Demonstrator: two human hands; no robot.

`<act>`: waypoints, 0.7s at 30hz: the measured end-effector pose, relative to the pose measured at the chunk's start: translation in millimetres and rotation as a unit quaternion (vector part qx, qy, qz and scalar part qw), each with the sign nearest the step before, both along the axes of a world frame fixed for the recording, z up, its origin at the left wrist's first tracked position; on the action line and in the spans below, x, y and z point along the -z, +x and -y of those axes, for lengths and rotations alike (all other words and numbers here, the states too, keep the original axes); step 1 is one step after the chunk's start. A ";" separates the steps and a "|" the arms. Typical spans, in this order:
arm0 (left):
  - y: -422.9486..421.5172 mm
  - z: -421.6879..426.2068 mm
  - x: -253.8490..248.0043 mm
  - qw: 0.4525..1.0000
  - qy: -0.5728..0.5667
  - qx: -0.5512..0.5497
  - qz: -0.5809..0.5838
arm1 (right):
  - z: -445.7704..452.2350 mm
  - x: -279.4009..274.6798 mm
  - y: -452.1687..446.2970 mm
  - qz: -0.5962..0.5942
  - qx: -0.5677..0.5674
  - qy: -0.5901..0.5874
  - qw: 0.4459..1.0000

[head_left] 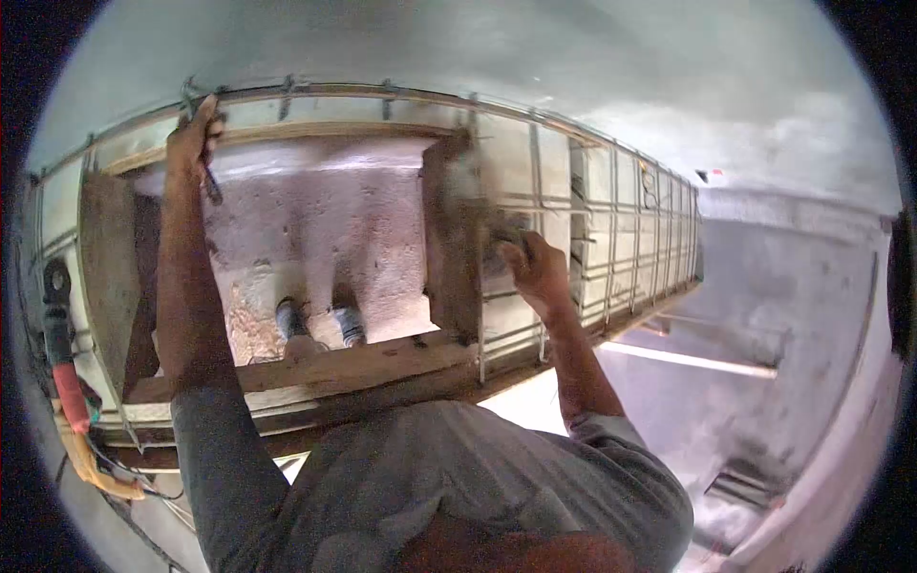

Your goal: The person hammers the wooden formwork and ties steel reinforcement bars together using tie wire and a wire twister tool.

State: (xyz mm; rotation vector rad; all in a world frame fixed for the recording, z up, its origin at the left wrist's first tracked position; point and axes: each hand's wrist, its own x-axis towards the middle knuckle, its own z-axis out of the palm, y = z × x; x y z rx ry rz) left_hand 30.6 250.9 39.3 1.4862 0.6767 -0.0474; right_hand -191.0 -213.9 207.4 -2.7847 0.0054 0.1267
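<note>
While the left hand point(198, 136) is gripping a dark tool point(213, 189) at the wooden frame's point(373, 363) far-left corner, its fingers are hiding the middle and its tip is blending into the bars behind. Beside the frame's right edge, the right hand point(538, 272) is curling tightly around a dark object point(507, 232), blur obscuring its shape.

The person's left hand point(196, 137) grips a slim dark tool point(213, 188) beside the far metal bar point(334, 90); the right hand point(536, 272) holds a dark, blurred object point(507, 229). Between the hands lies a wooden frame point(363, 367), two feet point(289, 323) showing through its opening, and right of the right hand stretches a metal-bar grid point(612, 213).
</note>
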 end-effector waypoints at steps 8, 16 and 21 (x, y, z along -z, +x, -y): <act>-93.9 31.9 -10.9 0.986 -0.165 0.031 -0.023 | 146.9 33.1 -157.2 -0.018 0.224 0.014 0.974; -185.4 43.3 -53.4 0.957 -0.283 0.060 -0.004 | 172.8 76.1 -205.2 -0.071 0.370 0.178 0.909; -221.8 29.3 -66.9 0.956 -0.289 0.046 0.017 | 212.3 76.0 -183.2 0.126 0.335 -0.019 0.934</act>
